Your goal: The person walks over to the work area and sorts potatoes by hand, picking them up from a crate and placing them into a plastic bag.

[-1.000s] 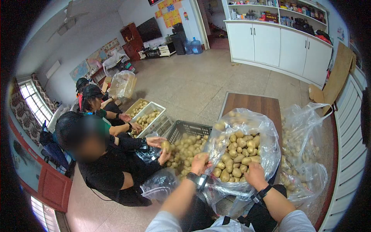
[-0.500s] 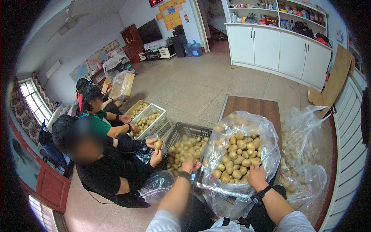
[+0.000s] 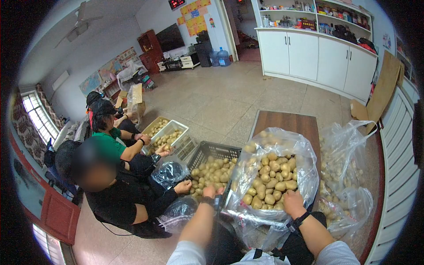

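My left hand [image 3: 212, 192] is over the near right part of a dark crate [image 3: 210, 145] of potatoes [image 3: 212, 172]. Blur and the hand itself hide what its fingers do. My right hand [image 3: 293, 203] rests at the near right side of a heap of potatoes [image 3: 270, 179] inside a clear plastic bag [image 3: 309, 154], directly in front of me. Its fingers curl down among the potatoes and the bag's inner side; what they grip is hidden. Watches or bands sit on both wrists.
On my left a co-worker in black [image 3: 119, 203] has a hand [image 3: 182, 187] at the crate. Beyond, other people sit by a white crate [image 3: 183, 139] of potatoes. A wooden table [image 3: 287, 120] stands under the bag. More bagged potatoes [image 3: 342, 172] lie at right.
My left hand has moved slightly left and down over the crate. The nearest co-worker's hand has lowered to the crate, and the raised potato is no longer seen there. My right hand stays nearly still.
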A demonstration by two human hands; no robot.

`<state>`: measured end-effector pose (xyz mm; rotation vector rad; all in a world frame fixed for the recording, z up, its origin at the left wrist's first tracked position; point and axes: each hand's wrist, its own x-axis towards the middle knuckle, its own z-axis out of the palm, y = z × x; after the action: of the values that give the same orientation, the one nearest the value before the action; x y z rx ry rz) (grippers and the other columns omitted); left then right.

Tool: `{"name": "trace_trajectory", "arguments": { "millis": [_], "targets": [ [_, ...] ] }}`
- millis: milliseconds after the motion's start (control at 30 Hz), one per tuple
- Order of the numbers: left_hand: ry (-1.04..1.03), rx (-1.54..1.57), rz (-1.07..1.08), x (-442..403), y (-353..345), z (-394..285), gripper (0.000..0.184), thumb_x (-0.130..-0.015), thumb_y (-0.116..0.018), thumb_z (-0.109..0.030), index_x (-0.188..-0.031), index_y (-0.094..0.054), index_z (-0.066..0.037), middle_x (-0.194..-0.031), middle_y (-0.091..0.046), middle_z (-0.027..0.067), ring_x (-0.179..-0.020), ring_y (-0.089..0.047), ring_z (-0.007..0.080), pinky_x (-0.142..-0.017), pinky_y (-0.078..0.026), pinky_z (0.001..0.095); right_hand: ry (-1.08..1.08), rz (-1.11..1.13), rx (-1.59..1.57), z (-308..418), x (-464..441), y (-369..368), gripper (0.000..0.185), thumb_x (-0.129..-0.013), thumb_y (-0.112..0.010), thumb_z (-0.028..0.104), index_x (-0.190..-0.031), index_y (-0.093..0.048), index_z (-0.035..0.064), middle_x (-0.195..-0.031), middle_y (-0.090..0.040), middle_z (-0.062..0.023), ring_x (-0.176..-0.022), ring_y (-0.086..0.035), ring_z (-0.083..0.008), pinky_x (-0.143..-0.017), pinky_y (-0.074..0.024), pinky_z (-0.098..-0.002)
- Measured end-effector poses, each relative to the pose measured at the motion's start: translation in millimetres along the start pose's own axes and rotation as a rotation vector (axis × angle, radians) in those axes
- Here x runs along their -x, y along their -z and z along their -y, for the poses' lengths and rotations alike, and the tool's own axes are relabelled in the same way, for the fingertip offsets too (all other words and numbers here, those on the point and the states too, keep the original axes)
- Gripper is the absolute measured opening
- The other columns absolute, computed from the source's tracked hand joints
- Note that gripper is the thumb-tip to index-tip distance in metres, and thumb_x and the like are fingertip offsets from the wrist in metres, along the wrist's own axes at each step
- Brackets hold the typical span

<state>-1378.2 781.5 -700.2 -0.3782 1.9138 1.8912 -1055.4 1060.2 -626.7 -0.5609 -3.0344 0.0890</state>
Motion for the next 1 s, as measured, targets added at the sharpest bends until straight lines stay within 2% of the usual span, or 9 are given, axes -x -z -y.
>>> {"name": "trace_trajectory", "arguments": {
  "millis": [67,233,533,767,800,900,933,967,1000],
  "targets": [
    [0.021,-0.085,-0.051,-24.4,7.4,16.9,0.029,-0.082,-0.064,-0.031,-0.08,-0.062,-0.001,-0.073,-0.065,0.0117,-0.062,-0.065,0.026,-0.055,-0.052,0.0374,-0.01,-0.013,-0.029,2.0,-0.3,1.2,0.016,-0.078,-0.056,0.014,-0.087,-0.066,0.0048,-0.099,-0.06,-0.0101,-0.097,-0.055,-0.0362,-0.081,-0.0468,-0.0446],
    [-0.062,-0.26,0.017,-9.7,-2.4,5.8,0.03,-0.084,-0.062,-0.03,-0.081,-0.063,-0.001,-0.076,-0.065,0.0137,-0.065,-0.065,0.0279,-0.058,-0.052,0.0384,-0.011,-0.033,0.017,-0.9,-0.2,-13.8,0.016,-0.078,-0.056,0.014,-0.086,-0.068,0.0056,-0.099,-0.059,-0.01,-0.099,-0.053,-0.037,-0.08,-0.0472,-0.0459],
    [-0.491,-1.138,0.135,32.9,-12.7,-23.3,0.031,-0.086,-0.058,-0.03,-0.082,-0.064,0.001,-0.08,-0.066,0.0175,-0.071,-0.066,0.0314,-0.065,-0.053,0.0402,-0.043,0.041,0.081,7.1,-0.6,1.7,0.018,-0.078,-0.057,0.015,-0.087,-0.069,0.0048,-0.101,-0.057,-0.0118,-0.098,-0.053,-0.0369,-0.08,-0.0473,-0.0442],
    [-0.703,-1.534,0.167,69.5,-27.7,-50.5,0.033,-0.088,-0.055,-0.029,-0.083,-0.066,0.002,-0.083,-0.066,0.0204,-0.075,-0.066,0.0341,-0.069,-0.054,0.0416,-0.011,-0.066,0.044,-3.0,0.0,-11.4,0.019,-0.076,-0.058,0.018,-0.084,-0.07,0.005,-0.1,-0.058,-0.0113,-0.095,-0.054,-0.0351,-0.078,-0.0474,-0.0428],
    [-0.857,-1.481,0.057,47.6,-21.5,-30.3,0.047,-0.076,-0.065,-0.056,-0.075,-0.067,-0.009,-0.071,-0.065,0.0141,-0.066,-0.063,0.0321,-0.058,-0.051,0.0444,0.0,-0.083,0.036,-4.0,-0.7,-13.6,0.018,-0.075,-0.059,0.018,-0.081,-0.071,0.0058,-0.097,-0.059,-0.0114,-0.094,-0.055,-0.0346,-0.077,-0.048,-0.0423],
    [-1.0,-1.396,0.074,14.3,-12.8,-2.7,0.042,-0.08,-0.064,-0.052,-0.065,-0.065,-0.012,-0.064,-0.063,0.0091,-0.061,-0.061,0.0292,-0.055,-0.049,0.042,0.067,0.039,0.154,-3.3,-6.3,-7.1,0.018,-0.078,-0.056,0.016,-0.077,-0.071,0.0075,-0.096,-0.062,-0.0131,-0.087,-0.059,-0.0317,-0.071,-0.0505,-0.0406],
    [-0.849,-1.392,0.016,34.4,-20.6,-15.2,0.041,-0.081,-0.064,-0.047,-0.061,-0.062,-0.012,-0.058,-0.06,0.0076,-0.055,-0.058,0.029,-0.051,-0.046,0.0415,0.022,-0.004,0.133,-0.9,-5.8,-12.5,0.018,-0.078,-0.055,0.016,-0.079,-0.071,0.0064,-0.094,-0.062,-0.0129,-0.087,-0.059,-0.0323,-0.073,-0.0508,-0.0416],
    [-0.877,-1.313,0.127,45.1,-19.0,-21.4,0.043,-0.079,-0.062,-0.046,-0.064,-0.061,-0.006,-0.07,-0.062,0.0179,-0.066,-0.062,0.0327,-0.061,-0.05,0.0432,-0.01,-0.068,0.054,-0.9,-4.5,-16.5,0.018,-0.079,-0.055,0.014,-0.082,-0.07,0.0053,-0.094,-0.062,-0.013,-0.088,-0.059,-0.0332,-0.074,-0.0509,-0.043],
    [-0.894,-1.431,0.129,46.1,-23.0,-23.8,0.041,-0.082,-0.064,-0.037,-0.057,-0.053,-0.006,-0.062,-0.06,0.0121,-0.063,-0.062,0.0284,-0.059,-0.05,0.0428,-0.027,-0.043,0.051,2.5,-3.8,-12.4,0.018,-0.078,-0.054,0.013,-0.083,-0.069,0.0047,-0.095,-0.062,-0.0131,-0.09,-0.058,-0.0336,-0.074,-0.051,-0.0431]
  ]
}}
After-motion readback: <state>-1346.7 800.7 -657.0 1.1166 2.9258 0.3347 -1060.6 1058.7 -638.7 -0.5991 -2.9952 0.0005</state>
